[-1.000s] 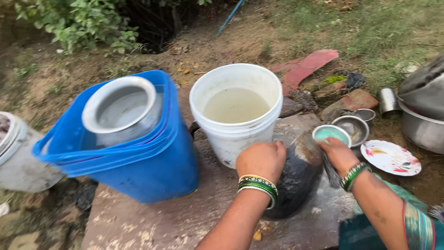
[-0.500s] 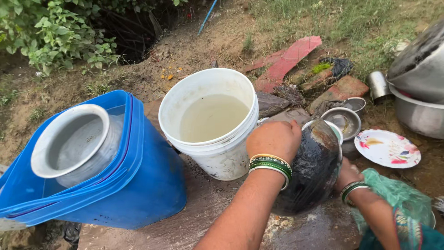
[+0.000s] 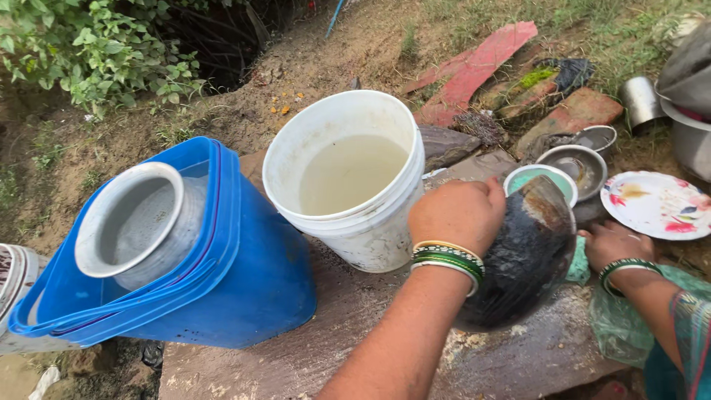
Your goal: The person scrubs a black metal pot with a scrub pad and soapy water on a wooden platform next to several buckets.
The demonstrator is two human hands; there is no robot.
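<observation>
My left hand (image 3: 458, 213) grips the rim of a soot-blackened round pot (image 3: 524, 259) that lies tilted on a wet stone slab (image 3: 341, 333). On the pot's right side rests my right hand (image 3: 610, 242), fingers against its dark wall; whether it holds a scrubber is hidden. Both wrists wear green and gold bangles. A white bucket (image 3: 348, 174) of cloudy water stands just left of the pot, touching my left hand's side.
A blue tub (image 3: 222, 281) holding a metal water pot (image 3: 137, 222) sits at left. Behind the black pot are a teal bowl (image 3: 539, 178), steel bowls (image 3: 574, 164), a patterned plate (image 3: 655, 204), a steel cup (image 3: 638, 100) and a large vessel (image 3: 692, 141). Bricks, dirt and bushes lie beyond.
My left hand has shifted along the pot's rim and the pot has tipped up and turned. My right hand dropped from the teal bowl to the pot's right side. The view swung left.
</observation>
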